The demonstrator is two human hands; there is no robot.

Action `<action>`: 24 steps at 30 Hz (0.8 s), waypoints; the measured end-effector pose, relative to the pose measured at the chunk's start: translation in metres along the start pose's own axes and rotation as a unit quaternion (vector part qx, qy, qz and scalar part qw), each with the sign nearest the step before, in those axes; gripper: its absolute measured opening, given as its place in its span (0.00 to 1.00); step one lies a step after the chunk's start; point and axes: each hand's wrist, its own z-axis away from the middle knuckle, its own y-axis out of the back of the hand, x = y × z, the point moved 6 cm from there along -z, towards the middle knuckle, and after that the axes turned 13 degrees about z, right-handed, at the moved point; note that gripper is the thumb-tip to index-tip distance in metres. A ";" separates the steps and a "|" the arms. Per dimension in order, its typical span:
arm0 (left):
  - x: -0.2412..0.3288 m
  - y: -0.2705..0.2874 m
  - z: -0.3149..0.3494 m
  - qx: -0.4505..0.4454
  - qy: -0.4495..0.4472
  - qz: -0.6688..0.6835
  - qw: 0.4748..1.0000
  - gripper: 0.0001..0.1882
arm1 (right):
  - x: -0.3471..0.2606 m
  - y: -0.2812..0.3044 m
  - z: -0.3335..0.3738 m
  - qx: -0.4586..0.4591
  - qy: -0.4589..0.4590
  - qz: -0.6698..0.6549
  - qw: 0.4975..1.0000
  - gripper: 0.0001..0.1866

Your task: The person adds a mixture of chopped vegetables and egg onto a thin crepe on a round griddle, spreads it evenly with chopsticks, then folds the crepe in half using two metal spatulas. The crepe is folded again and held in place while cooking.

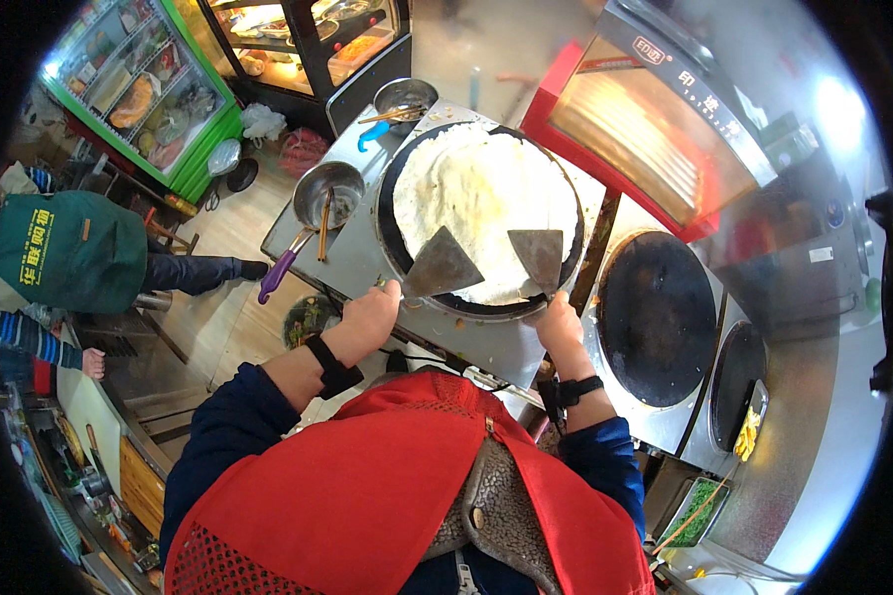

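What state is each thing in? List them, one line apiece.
Left hand: closed on left scraper
Right hand: closed on right scraper
Left scraper: blade over the flatbread's edge
Right scraper: blade over the flatbread's edge
Flatbread: spread flat, pale, unfolded
Griddle beneath: mostly covered
Middle griddle: dark surface exposed
Purple-handled pan: uncovered, chopsticks resting inside
Red-framed case: lit
Black-framed cabinet: lit, stocked

A steel counter (486, 345) reaches ahead of the left fingers (391, 294), bearing a griddle (388, 218) with a pancake (466, 188) and, farther left, two pans (313, 193) (the nearer one's purple handle (279, 272) juts past the edge). Right of the right fingers (558, 307), another counter (665, 421) carries a dark griddle (658, 317).
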 end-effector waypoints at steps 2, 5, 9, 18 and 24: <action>0.002 0.001 0.001 0.009 -0.010 0.006 1.000 0.09 | -0.001 0.000 0.007 -0.010 0.004 0.031 0.999 0.13; 0.002 0.000 0.001 0.002 -0.008 -0.010 1.000 0.10 | -0.003 -0.002 0.014 -0.004 0.005 0.020 1.000 0.13; 0.002 0.000 0.003 0.000 -0.009 -0.014 1.000 0.10 | -0.004 -0.009 0.012 -0.003 0.003 0.005 1.000 0.16; 0.003 -0.001 0.001 -0.011 0.009 -0.010 1.000 0.10 | -0.004 -0.008 0.012 -0.010 -0.012 -0.011 1.000 0.17; 0.001 -0.005 0.001 -0.018 -0.006 -0.006 1.000 0.11 | -0.005 -0.004 0.014 -0.008 -0.005 -0.007 1.000 0.15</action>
